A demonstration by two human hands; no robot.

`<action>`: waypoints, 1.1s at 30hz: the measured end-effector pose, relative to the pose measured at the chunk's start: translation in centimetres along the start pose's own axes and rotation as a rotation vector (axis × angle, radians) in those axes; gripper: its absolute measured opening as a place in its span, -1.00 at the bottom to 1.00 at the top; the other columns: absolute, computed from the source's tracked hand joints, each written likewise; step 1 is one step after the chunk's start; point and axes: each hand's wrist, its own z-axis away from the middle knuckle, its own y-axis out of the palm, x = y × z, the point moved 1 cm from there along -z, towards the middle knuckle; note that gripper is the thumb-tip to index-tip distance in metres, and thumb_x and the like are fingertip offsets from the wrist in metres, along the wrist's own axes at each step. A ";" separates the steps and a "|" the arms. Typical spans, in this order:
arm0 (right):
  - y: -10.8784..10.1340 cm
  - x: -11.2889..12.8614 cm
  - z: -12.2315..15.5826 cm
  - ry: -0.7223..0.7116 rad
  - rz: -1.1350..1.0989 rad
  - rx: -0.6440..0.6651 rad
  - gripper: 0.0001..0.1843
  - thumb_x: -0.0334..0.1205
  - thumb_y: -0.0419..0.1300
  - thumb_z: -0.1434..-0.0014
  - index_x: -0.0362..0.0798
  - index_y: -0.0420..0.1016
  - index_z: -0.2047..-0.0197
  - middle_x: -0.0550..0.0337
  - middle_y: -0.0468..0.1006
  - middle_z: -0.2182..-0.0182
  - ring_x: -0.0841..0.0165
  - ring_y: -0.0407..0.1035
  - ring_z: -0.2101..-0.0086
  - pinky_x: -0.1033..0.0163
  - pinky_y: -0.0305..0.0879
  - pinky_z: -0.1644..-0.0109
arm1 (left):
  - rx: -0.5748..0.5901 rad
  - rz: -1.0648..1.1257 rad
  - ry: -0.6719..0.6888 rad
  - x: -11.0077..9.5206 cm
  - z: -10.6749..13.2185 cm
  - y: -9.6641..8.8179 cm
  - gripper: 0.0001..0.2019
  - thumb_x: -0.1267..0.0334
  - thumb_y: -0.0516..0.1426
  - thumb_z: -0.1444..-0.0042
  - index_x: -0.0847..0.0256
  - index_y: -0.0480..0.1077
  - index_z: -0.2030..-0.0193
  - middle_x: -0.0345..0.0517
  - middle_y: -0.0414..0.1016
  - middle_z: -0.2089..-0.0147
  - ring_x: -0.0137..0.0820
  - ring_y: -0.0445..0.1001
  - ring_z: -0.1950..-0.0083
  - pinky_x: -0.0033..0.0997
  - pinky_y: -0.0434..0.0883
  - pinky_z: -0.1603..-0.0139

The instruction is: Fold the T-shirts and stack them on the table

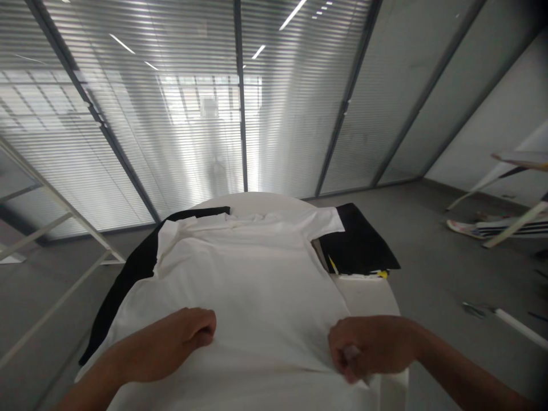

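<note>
Head view's live on my screen, so ask me what you need.

— Where's the cloth?

— A white shirt (248, 285) lies spread flat over a round table (368, 299), running from the far side down past both hands.

— And the hands?

— The left hand (171, 342) sits on the shirt with its fingers curled together; I can't tell whether they pinch any cloth. The right hand (368, 348) is clamped on the shirt's right edge, with fabric bunched in its fingers (342, 357). The two hands are well apart.

— Anything under the shirt?

— A black cloth (124, 279) shows along the left side, and a black flap (355, 245) sticks out at the far right, with a speck of yellow (382, 274) by its lower corner.

— Around the table?

— Blinds behind a glass wall (171, 114) fill the far side. A white frame (55, 228) stands left on a grey floor (432, 268), and a white tube (522, 328) lies on the floor to the right.
</note>
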 end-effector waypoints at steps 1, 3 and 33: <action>-0.6 -0.1 0.2 0.015 -0.031 0.068 -0.87 -0.19 0.27 -0.06 -0.01 0.57 0.30 0.25 0.53 0.38 0.34 0.42 0.30 0.26 0.29 0.17 | 0.037 0.006 0.008 -0.5 0.0 -0.2 -0.83 0.19 -0.06 -0.29 0.11 0.29 0.28 -0.25 0.44 0.24 -0.41 0.39 0.20 -0.43 0.23 0.18; -1.8 -0.2 0.2 0.030 -0.082 0.185 -0.85 -0.17 0.28 -0.03 -0.04 0.57 0.31 0.26 0.53 0.40 0.35 0.43 0.32 0.28 0.29 0.19 | 0.119 0.011 0.035 -1.4 -0.2 -0.4 -0.84 0.18 -0.04 -0.27 0.11 0.31 0.27 -0.25 0.45 0.23 -0.41 0.40 0.20 -0.43 0.23 0.20; -8.8 -2.0 -24.3 0.160 0.560 -0.956 -0.45 0.10 -0.05 -0.31 0.19 0.20 -0.32 0.18 0.13 -0.35 0.23 -0.04 -0.31 0.02 -0.17 -0.31 | -0.843 -0.352 -0.515 14.7 -17.5 -11.2 -0.56 0.22 -0.11 -0.22 0.31 0.37 -0.14 0.31 0.48 0.00 0.00 0.45 -0.08 -0.02 0.33 -0.05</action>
